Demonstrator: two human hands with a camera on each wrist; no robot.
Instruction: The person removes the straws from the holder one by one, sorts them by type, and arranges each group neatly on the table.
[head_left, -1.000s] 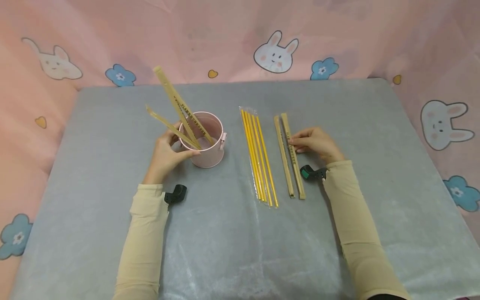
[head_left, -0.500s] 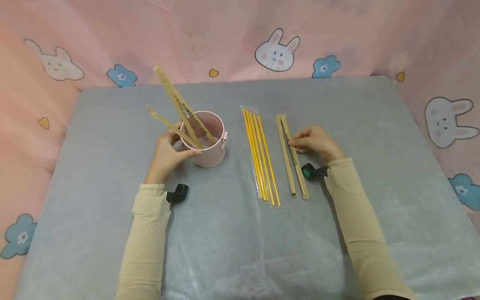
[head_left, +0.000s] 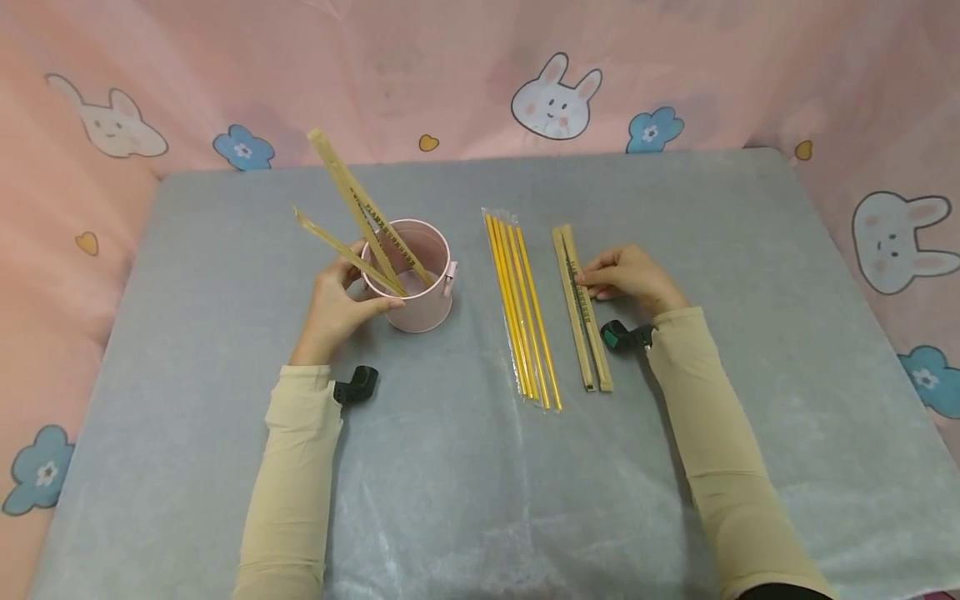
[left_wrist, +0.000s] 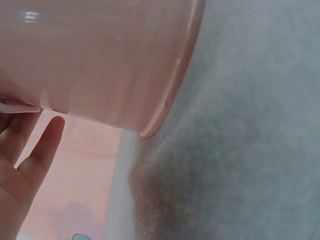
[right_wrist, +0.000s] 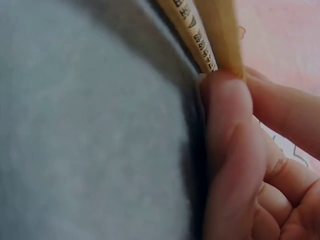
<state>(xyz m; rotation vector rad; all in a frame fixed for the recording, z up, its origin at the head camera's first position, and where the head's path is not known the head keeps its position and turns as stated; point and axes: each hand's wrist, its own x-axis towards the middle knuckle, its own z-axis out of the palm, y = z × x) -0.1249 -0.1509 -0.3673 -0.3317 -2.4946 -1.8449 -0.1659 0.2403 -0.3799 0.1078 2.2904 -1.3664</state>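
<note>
My left hand [head_left: 333, 308] grips the rim of a small pink bucket [head_left: 426, 315], thumb on its near side and fingers round the left. Several paper-wrapped straws [head_left: 337, 179] lean leftward out of the bucket. Two more lie side by side on the table. With thumb and fingers my right hand [head_left: 633, 273] pinches the right one, a tan paper-wrapped straw [head_left: 596, 343] with dark print; the other wrapped straw [head_left: 576, 323] lies along its left side. In the right wrist view the fingertips [right_wrist: 227, 90] close on the tan wrapper [right_wrist: 220, 30].
Between the bucket and the right hand lie several yellow straws [head_left: 517, 308] in clear wrapping. A grey cloth [head_left: 442, 500] covers the table. Behind it hangs a pink curtain [head_left: 360, 75] with rabbits and flowers.
The lower end of the pinched straw swung out to the right, then came back slightly; its top now lies close against the other straw. The left hand and bucket stay put.
</note>
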